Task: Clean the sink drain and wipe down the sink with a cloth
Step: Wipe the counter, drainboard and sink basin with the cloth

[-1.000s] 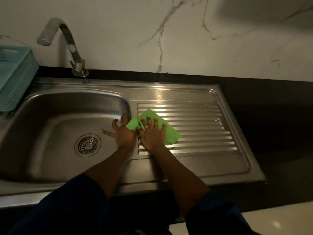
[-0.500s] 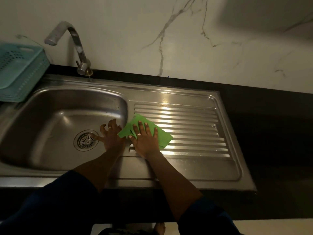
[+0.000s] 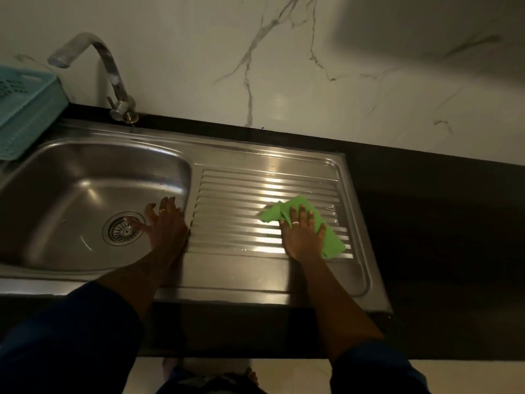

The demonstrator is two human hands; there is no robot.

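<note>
Obs.: bright green cloth (image 3: 333, 243) lies on the ribbed steel drainboard (image 3: 241, 189), toward its right end, bunched at its left edge. Right hand (image 3: 302, 234) lies flat on it, fingers straight and slightly spread, pressing down, not pinching. Left hand (image 3: 166, 226) holds nothing: fingers splayed, braced at the right wall of the stainless steel sink basin (image 3: 85, 172), thumb reaching toward the round slotted drain strainer (image 3: 122, 228).

Risks (judgement):
- Cloth is held by palm pressure only, so a fast stroke could leave it behind or fold it further, cutting contact with the grooves.
- Ribs show wet glints. A push to the right may carry water over the raised rim onto the black table (image 3: 426, 211).
- Left hand on wet steel could slip into the basin.
- Drain condition cannot be told in this dim light.

Surroundings: curved chrome tap (image 3: 113, 75) arches over the basin's far-left corner. Teal perforated plastic basket (image 3: 25, 109) overhangs the far-left rim and would block wiping there. White veined marble wall (image 3: 355, 89) behind.
</note>
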